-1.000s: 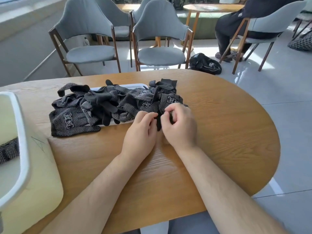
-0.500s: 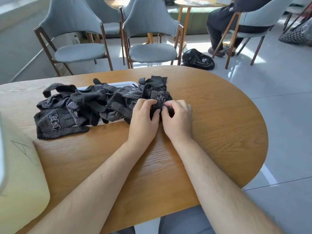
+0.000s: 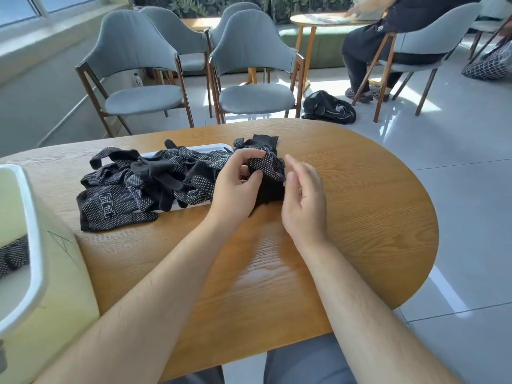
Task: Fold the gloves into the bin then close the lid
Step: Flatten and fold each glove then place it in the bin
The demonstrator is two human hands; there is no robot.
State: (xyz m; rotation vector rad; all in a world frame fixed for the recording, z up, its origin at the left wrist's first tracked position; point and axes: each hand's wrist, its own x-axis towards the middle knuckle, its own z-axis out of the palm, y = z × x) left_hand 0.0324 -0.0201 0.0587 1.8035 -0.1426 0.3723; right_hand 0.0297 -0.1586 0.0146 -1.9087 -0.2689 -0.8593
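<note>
A heap of black gloves with white dots lies across a white lid in the middle of the wooden table. My left hand grips a bunched, folded glove lifted just off the table, fingers over its top and thumb on its front. My right hand hovers just right of that glove, fingers relaxed, holding nothing. The pale yellow bin with a white rim stands at the left edge; a folded glove shows inside it.
Grey chairs stand behind the table's far edge. A black bag lies on the tiled floor. A seated person is at another table at the back right. The table's rounded end is to the right.
Both hands were pinching and working the glove on the table. Now the left hand has raised the bunched glove and the right hand has let go and drawn slightly right.
</note>
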